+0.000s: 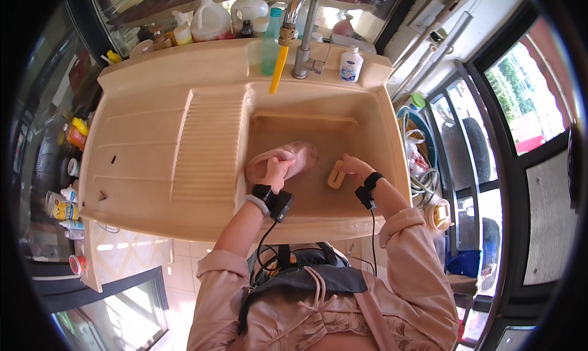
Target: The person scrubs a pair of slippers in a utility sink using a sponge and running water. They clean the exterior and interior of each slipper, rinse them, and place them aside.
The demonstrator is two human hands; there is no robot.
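A pink shoe (301, 155), perhaps a slipper, lies slanted in the left part of the laundry sink basin (317, 213). My left hand (279, 172) is closed on its upper edge. In the basin's right part, my right hand (354, 166) holds a small beige brush or block (336, 175) with a slot in it; its underside is hidden. Cloudy water seems to cover the basin floor. Both wrists carry black straps with small devices and cables.
A ribbed washboard (209, 144) adjoins the basin on the left. Behind it stand a metal faucet (302, 38) with a yellow hose end (279, 70), a green bottle (271, 43) and a white bottle (351, 65). A blue bucket (429, 139) with hoses is at the right.
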